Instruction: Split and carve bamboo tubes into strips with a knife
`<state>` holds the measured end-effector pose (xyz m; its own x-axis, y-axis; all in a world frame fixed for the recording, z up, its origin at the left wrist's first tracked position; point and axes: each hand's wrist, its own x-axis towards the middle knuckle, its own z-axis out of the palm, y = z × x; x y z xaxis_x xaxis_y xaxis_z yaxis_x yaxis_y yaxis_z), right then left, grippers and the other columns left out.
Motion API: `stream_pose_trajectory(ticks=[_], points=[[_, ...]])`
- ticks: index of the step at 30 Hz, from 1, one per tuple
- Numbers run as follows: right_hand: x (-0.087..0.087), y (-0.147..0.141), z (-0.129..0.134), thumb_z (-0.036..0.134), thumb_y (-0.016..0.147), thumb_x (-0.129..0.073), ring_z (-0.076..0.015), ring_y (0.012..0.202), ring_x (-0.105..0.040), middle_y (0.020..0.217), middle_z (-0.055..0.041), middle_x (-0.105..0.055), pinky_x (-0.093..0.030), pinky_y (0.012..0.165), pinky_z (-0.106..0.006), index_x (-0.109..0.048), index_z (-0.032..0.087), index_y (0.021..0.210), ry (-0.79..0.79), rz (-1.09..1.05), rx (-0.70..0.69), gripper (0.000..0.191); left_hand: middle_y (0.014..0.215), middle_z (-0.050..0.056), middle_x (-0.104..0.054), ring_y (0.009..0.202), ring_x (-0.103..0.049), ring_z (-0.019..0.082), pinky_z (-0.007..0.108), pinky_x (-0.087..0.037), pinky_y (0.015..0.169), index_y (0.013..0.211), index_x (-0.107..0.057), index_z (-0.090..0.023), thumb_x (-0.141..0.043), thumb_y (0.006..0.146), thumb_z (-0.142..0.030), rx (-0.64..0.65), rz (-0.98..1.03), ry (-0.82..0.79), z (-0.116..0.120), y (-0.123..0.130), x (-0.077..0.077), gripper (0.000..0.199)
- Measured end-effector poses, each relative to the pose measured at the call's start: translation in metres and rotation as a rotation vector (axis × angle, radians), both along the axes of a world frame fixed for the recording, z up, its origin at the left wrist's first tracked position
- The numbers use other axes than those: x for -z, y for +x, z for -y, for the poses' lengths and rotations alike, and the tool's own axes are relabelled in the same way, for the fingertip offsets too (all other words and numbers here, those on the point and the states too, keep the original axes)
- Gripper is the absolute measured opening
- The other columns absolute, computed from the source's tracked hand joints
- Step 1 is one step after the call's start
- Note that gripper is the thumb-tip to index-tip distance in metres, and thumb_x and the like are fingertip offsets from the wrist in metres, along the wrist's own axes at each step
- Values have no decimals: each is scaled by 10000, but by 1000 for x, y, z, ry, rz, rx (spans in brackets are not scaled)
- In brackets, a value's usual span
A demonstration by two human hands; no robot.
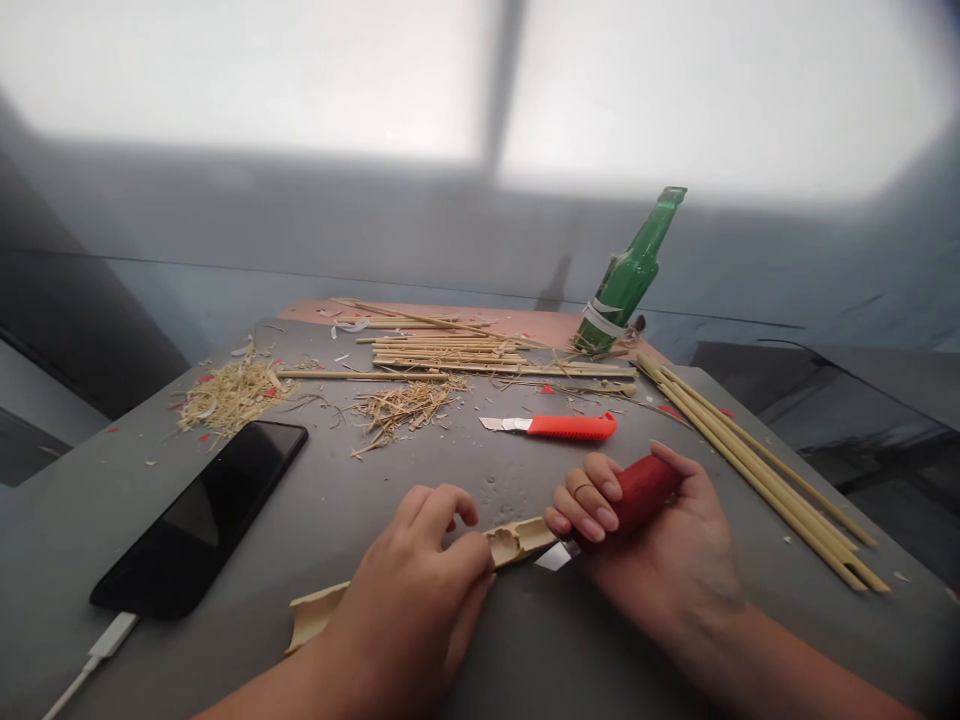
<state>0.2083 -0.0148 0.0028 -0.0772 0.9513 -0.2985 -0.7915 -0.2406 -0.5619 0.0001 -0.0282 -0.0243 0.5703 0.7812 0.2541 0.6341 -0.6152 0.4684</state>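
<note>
A split piece of bamboo [319,612], hollow side up, lies at the near edge of the grey table. My left hand [420,580] covers its middle, the fingers curled over it and gripping it. In my right hand [637,530] is a carving knife [637,492] with a thick dark red handle, my fingers wrapped round it. Its short angled blade points down and left, close to the bamboo's right end. Beyond my hands lies an orange box cutter [571,427] with its blade out.
A black phone [206,520] with a white cable [112,637] lies at left. Shavings [236,395] and thin bamboo sticks [450,355] cover the back. Longer bamboo strips [765,480] rest at right. A green glass bottle [626,275] stands tilted by the wall.
</note>
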Motion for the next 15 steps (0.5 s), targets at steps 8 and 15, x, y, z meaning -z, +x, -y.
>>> stream_pose_trajectory(ticks=[8, 15], points=[[-1, -1, 9, 571, 773, -539, -137, 422, -335, 405, 28, -378, -388, 483, -284, -611, 195, 515, 288, 71, -130, 462, 1019, 80, -638, 889, -592, 232, 395, -545, 804, 881, -627, -173, -438, 962, -123, 41, 74, -73, 1, 4, 3, 211], [-7, -11, 23, 606, 804, -532, -211, 558, -426, 516, -10, -470, -377, 602, -345, -654, 209, 643, 548, 221, -158, 445, 1078, 72, -642, 939, -593, 243, 405, -538, 849, 905, -627, -180, -464, 952, -120, -13, -58, -156, 4, 11, -2, 180]])
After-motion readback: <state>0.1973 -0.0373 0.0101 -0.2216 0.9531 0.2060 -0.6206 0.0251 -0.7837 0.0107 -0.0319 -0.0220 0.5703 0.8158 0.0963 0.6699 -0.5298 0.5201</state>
